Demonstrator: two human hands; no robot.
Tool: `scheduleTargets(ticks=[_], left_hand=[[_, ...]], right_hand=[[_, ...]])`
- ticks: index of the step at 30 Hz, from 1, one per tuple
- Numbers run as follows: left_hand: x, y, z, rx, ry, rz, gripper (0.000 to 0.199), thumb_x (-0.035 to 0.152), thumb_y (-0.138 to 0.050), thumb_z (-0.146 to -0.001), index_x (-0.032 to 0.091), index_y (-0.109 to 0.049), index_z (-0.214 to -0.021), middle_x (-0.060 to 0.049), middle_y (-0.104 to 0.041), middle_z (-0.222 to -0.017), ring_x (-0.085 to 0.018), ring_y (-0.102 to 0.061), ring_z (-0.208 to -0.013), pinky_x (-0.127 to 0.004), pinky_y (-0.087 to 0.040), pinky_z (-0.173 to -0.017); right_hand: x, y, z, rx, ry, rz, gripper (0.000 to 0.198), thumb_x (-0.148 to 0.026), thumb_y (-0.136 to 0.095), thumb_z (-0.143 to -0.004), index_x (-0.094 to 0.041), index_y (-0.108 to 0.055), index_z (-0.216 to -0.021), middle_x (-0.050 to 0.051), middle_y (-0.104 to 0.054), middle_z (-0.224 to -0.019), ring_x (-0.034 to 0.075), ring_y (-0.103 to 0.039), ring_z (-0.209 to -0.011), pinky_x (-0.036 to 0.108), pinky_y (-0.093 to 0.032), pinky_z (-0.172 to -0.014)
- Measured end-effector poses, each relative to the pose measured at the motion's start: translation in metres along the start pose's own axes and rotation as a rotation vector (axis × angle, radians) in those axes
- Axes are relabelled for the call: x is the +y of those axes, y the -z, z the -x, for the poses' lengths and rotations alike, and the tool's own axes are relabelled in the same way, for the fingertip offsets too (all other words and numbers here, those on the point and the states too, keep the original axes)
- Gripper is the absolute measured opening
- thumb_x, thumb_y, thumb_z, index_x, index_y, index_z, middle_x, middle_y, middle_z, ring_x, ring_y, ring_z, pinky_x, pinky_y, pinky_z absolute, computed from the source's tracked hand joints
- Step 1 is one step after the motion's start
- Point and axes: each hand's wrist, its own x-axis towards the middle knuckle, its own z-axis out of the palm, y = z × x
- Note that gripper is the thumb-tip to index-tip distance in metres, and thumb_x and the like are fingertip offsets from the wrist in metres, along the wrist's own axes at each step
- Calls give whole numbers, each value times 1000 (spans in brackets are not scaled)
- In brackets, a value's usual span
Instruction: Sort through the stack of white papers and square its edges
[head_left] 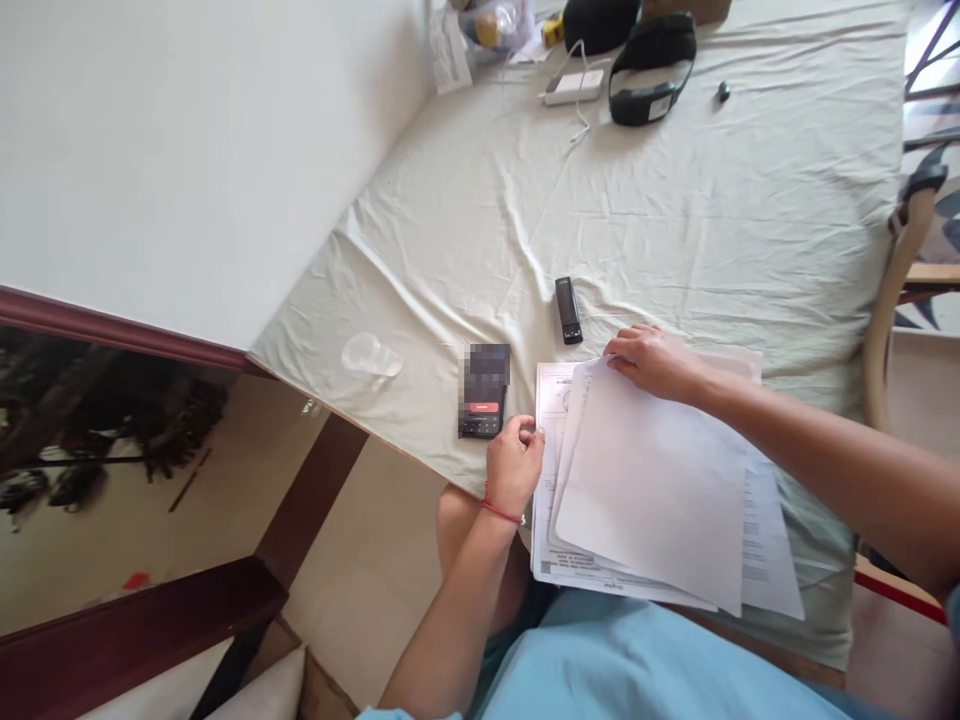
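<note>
A stack of white paper sheets (645, 490) lies fanned at the near edge of a table covered with a pale cloth (675, 220). My right hand (652, 358) rests on the top far corner of the stack, fingers pressed on the sheets. My left hand (514, 465), with a red thread at the wrist, pinches the stack's left edge. Just left of that hand a smartphone (484, 392) lies with its screen lit. A small black stapler (568, 310) lies just beyond the papers.
A clear plastic cup (371, 356) lies on its side near the left table edge. At the far end are a white power bank with cable (574, 86), a black headset-like device (651, 70) and a bag of items. A wooden chair (896, 290) stands right; white wall left.
</note>
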Motion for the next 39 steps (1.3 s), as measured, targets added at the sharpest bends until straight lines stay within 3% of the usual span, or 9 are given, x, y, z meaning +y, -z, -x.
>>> scheduleTargets(ticks=[2, 5, 12, 16, 21, 24, 28, 35, 39], left_hand=[[-1, -2, -2, 9, -9, 31, 2, 20, -68, -89, 18, -68, -91, 1, -65, -69, -16, -59, -63, -28, -42, -65], [-4, -6, 1, 44, -55, 48, 10, 20, -68, -88, 20, -63, -78, 0, -66, -70, -16, -60, -65, -27, -42, -66], [-2, -11, 10, 120, -142, 72, 12, 27, -60, -94, 20, -63, -85, -5, -72, -83, -19, -67, -78, -29, -48, -74], [6, -15, 11, 76, -113, 103, 12, 31, -63, -94, 19, -66, -93, -6, -73, -83, -20, -69, -78, -29, -50, -74], [12, -19, 10, 70, -164, 116, 15, 32, -59, -95, 20, -63, -86, -2, -68, -78, -18, -63, -74, -28, -47, -72], [10, -20, 8, 76, -184, 165, 20, 38, -58, -97, 21, -60, -87, -1, -63, -77, -17, -59, -73, -27, -45, -71], [5, -20, 5, -11, -111, 263, 30, 49, -54, -101, 21, -57, -90, 1, -58, -72, -16, -55, -66, -27, -41, -64], [8, -24, 7, 12, -161, 232, 35, 48, -50, -103, 20, -57, -83, 0, -59, -77, -17, -53, -74, -28, -41, -71], [11, -26, 6, -32, -134, 316, 36, 52, -58, -99, 19, -60, -83, 0, -57, -75, -16, -51, -73, -26, -41, -69]], right_hand=[[1, -1, -1, -13, -7, 9, 33, -26, -47, -101, -17, -76, -113, 14, -74, -113, 32, -64, -113, 43, -44, -95], [4, -2, -4, -40, -19, -3, 32, -24, -48, -99, -18, -76, -114, 14, -74, -114, 31, -65, -112, 40, -45, -93], [3, 3, -2, 6, -98, -90, 39, -28, -53, -98, -15, -69, -132, 16, -73, -118, 33, -67, -113, 39, -48, -93], [0, 5, 0, 20, -70, -113, 31, -27, -51, -99, -17, -73, -119, 13, -75, -110, 29, -69, -104, 36, -48, -87], [5, 5, 0, 44, -23, -166, 26, -26, -53, -97, -19, -74, -109, 10, -76, -107, 26, -69, -98, 33, -47, -83], [12, 11, 2, 50, 73, -248, 24, -24, -53, -94, -18, -75, -102, 9, -76, -105, 23, -68, -95, 32, -47, -83], [18, 22, 4, 50, 159, -357, 26, -28, -54, -93, -19, -76, -102, 7, -77, -104, 20, -68, -92, 30, -48, -82], [12, 23, 5, 6, 45, -383, 29, -26, -53, -93, -22, -78, -107, 3, -77, -95, 17, -67, -82, 27, -46, -75], [6, 22, 5, -26, -28, -398, 30, -27, -53, -93, -21, -78, -108, 4, -76, -93, 17, -66, -80, 27, -45, -74]])
